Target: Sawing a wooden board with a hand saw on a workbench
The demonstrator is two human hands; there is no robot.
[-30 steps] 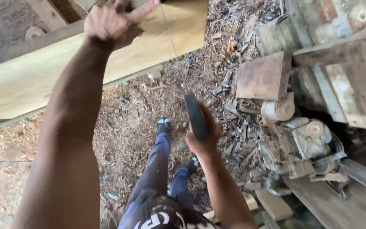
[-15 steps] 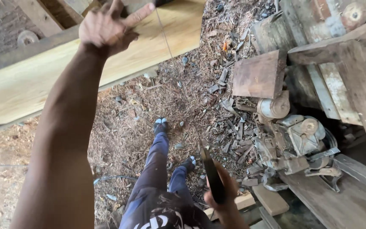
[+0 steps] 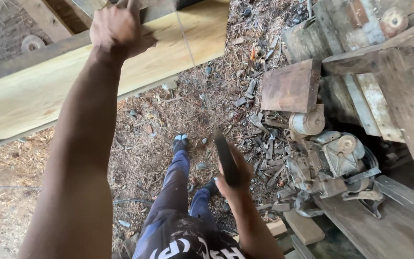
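Up on the long pale wooden plank [image 3: 34,100], the left hand [image 3: 120,29] now lies curled instead of spread, while the right hand [image 3: 235,182], gripping a dark narrow tool [image 3: 226,158], has risen again.

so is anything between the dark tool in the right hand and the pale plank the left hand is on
Nothing visible blocks it. The right hand holds the dark tool over littered ground, apart from the pale plank. The left hand rests on the plank's upper edge.

Left arm stretched far forward, left hand [image 3: 120,29] palm-down, fingers spread; right hand [image 3: 233,175] low, grip closed, forearm bent.
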